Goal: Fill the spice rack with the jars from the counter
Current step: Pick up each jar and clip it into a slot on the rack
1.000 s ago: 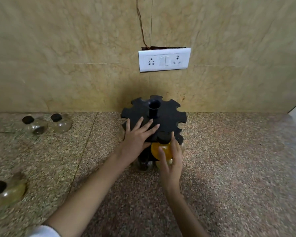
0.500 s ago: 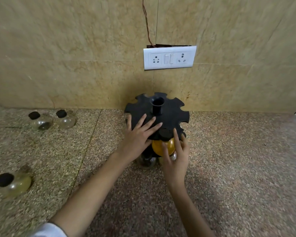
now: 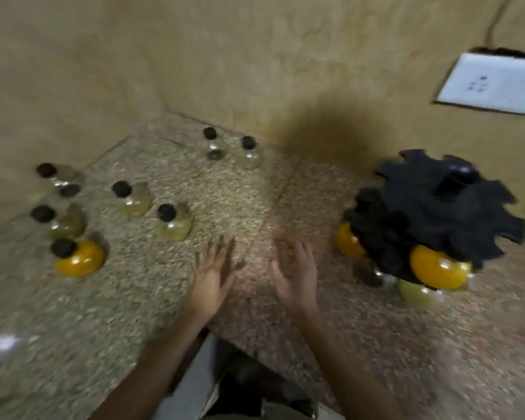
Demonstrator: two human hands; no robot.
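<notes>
The black round spice rack (image 3: pixel 437 207) stands at the right on the speckled counter. It holds an orange-filled jar (image 3: pixel 437 271) at its front, another orange jar (image 3: pixel 346 242) at its left and a pale jar (image 3: pixel 415 294) low down. Several black-capped jars stand loose at the left: an orange one (image 3: pixel 79 259), a pale yellow one (image 3: pixel 173 224), another (image 3: pixel 132 198), and a pair at the back (image 3: pixel 231 150). My left hand (image 3: pixel 211 277) and my right hand (image 3: pixel 296 274) hover over the counter between rack and jars, both open and holding nothing. The frame is blurred.
A tiled wall runs behind the counter, with a white socket plate (image 3: pixel 494 84) at the upper right. The counter's front edge (image 3: pixel 240 347) cuts in near my body at the bottom middle. A side wall closes the far left corner.
Both hands have left the rack and swung left over the counter. The orange jar stays in the rack. The view has turned left, bringing more loose jars into sight.
</notes>
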